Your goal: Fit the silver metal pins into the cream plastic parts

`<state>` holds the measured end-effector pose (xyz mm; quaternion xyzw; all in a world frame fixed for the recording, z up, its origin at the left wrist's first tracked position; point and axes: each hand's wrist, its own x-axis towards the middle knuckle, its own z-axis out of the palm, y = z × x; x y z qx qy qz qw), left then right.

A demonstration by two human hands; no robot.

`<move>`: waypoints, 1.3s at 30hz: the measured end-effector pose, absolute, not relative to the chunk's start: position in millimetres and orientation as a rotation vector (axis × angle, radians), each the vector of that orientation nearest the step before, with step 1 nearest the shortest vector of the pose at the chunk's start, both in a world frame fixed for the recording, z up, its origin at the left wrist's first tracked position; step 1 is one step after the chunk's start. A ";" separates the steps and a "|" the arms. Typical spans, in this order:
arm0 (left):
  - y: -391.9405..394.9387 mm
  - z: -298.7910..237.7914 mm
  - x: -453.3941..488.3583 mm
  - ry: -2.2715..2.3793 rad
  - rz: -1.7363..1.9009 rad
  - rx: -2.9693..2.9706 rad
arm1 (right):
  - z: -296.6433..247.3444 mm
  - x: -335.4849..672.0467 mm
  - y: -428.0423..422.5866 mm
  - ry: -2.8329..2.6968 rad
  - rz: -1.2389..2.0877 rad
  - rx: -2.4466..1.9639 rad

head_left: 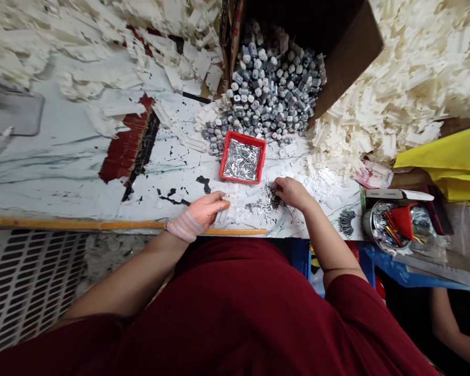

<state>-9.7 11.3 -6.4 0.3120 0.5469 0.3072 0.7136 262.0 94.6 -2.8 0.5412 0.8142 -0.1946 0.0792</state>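
My left hand, wrapped in a pink striped wrist support, rests near the table's front edge. Its fingertips pinch a small white plastic piece. My right hand reaches down into a loose heap of short silver metal pins, though its fingertips are partly hidden. Just beyond the hands, a red plastic tray holds many similar pins. Behind the tray, a mound of small grey-and-silver cylindrical metal parts spills from a cardboard box.
White plastic pieces lie heaped on the right and back left of the chipped white table. A metal tin of tools and yellow bag sit right. A nearby person's arm shows at lower right.
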 end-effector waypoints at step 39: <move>3.0 -12.4 21.1 1.233 0.726 0.928 | -2.0 203.3 46.3 2.672 -1.635 1.725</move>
